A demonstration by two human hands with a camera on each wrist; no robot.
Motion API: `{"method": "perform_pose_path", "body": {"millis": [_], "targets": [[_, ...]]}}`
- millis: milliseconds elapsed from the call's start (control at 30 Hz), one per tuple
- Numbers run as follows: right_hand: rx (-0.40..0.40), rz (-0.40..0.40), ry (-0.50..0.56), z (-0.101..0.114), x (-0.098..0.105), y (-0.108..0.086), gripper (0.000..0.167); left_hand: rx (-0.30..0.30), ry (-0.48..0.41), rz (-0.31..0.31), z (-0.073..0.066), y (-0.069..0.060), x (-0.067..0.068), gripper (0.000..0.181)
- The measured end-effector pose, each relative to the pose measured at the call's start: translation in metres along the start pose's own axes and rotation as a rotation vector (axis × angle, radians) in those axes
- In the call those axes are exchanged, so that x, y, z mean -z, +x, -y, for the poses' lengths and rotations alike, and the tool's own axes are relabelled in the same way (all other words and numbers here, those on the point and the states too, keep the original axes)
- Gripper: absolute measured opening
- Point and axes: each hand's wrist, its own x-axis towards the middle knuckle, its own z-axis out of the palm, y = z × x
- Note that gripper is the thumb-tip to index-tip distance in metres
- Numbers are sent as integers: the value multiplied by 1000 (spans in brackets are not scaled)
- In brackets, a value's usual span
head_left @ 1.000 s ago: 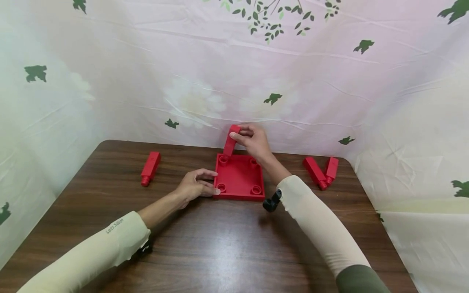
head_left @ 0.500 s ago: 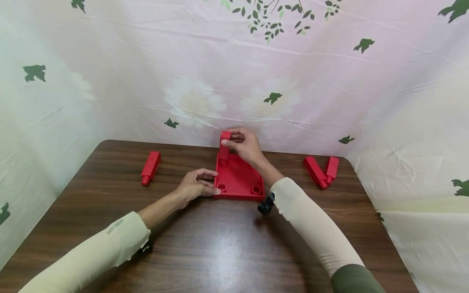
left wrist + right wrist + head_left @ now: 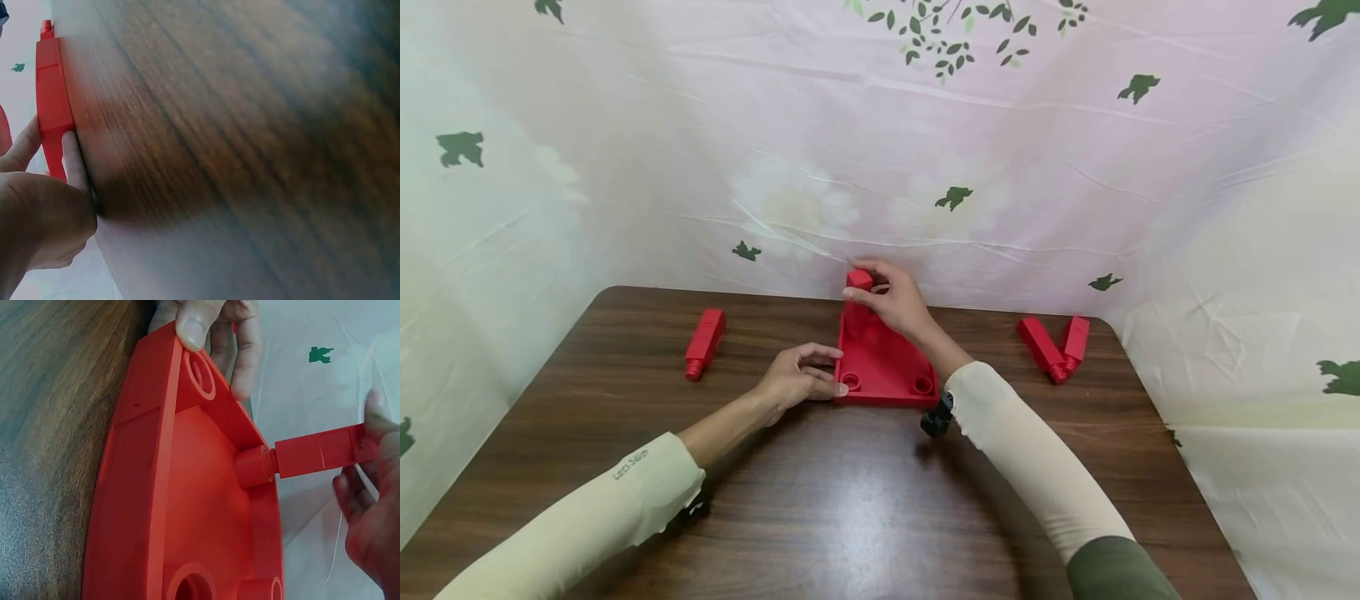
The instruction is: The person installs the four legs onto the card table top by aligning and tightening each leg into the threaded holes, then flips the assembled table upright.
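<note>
A shallow red square tray with round sockets in its corners lies on the table. My right hand pinches a red square post near its top; the post stands upright at the tray's far-left corner. The right wrist view shows the post with its narrow end at the rim of a round socket. At the tray's left side, my left hand grips the edge, thumb by the near-left socket. The left wrist view shows its fingers against the tray's wall.
One red post lies on the brown table to the left. Two more, a post and its neighbour, lie at the right with their narrow ends close together. A patterned cloth hangs behind the table.
My right hand has moved left and slightly lower with its post, which has gone from tilted to upright over the far-left corner. My left hand stays on the tray's edge.
</note>
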Motion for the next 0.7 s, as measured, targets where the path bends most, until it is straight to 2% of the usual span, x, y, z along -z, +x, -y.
{"method": "perform_pose_path", "body": {"millis": [233, 500, 700], "targets": [[-50, 34, 38, 1, 4, -3, 55, 4, 17, -7, 0, 0, 1, 65], [14, 1, -13, -2, 1, -4, 52, 16, 21, -5, 0, 0, 1, 65], [7, 88, -101, 2, 3, -7, 63, 17, 10, -6, 0, 0, 1, 66]]}}
